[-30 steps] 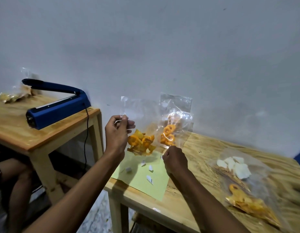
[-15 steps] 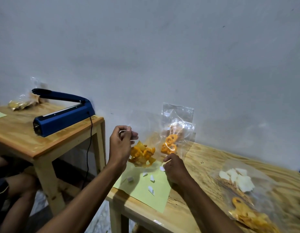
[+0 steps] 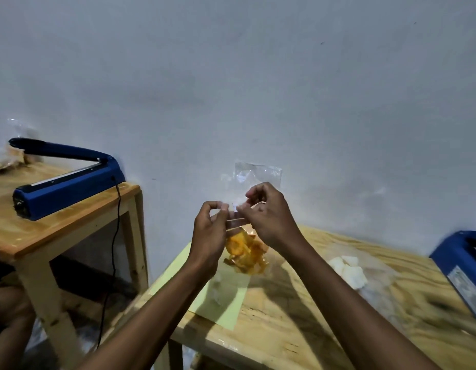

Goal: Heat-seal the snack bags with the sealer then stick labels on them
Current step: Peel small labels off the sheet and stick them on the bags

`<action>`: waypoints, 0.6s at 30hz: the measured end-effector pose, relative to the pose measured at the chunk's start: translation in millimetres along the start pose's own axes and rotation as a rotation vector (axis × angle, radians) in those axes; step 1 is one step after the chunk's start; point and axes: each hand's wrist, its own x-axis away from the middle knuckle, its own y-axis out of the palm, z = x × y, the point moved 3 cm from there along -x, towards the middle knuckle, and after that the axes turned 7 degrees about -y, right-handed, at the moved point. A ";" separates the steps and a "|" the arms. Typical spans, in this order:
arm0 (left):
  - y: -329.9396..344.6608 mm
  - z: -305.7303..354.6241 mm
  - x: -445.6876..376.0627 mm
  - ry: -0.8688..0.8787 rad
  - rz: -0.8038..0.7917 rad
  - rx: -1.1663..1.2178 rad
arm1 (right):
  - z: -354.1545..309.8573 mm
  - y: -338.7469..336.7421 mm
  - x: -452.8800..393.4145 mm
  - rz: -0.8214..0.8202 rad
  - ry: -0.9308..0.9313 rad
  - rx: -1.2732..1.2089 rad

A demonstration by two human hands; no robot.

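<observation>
Both hands are raised above the near-left corner of the desk (image 3: 298, 311), pinching the clear mouth of one snack bag (image 3: 243, 247) between them. The left hand (image 3: 209, 236) grips the film with thumb and forefinger, and the right hand (image 3: 269, 217) pinches the same strip from the other side, so the opening is pulled flat; I judge this is to get the edge smooth for sealing. The bag hangs below the fingers, its orange chips slumped to the bottom just over the pale green sheet (image 3: 223, 297) at the desk's left edge. The film is thin, glossy and creased. The blue sealer (image 3: 63, 180) waits with its arm lifted on the smaller desk (image 3: 71, 222) to the left, well apart. Another clear bag (image 3: 258, 173) leans against the wall behind the hands.
</observation>
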 end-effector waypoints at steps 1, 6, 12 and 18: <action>4.0 0.3 1.4 -0.006 0.001 0.020 | 0.4 -1.2 1.2 0.020 -0.010 0.022; 17.4 3.1 8.1 -0.002 -0.002 0.042 | 2.4 -8.6 9.8 0.161 -0.040 0.028; 24.5 5.2 14.7 0.046 0.003 0.078 | 1.8 -9.0 17.3 0.274 0.000 -0.069; 23.3 2.6 14.0 0.057 0.039 0.042 | -0.1 -8.5 22.5 0.318 -0.002 -0.139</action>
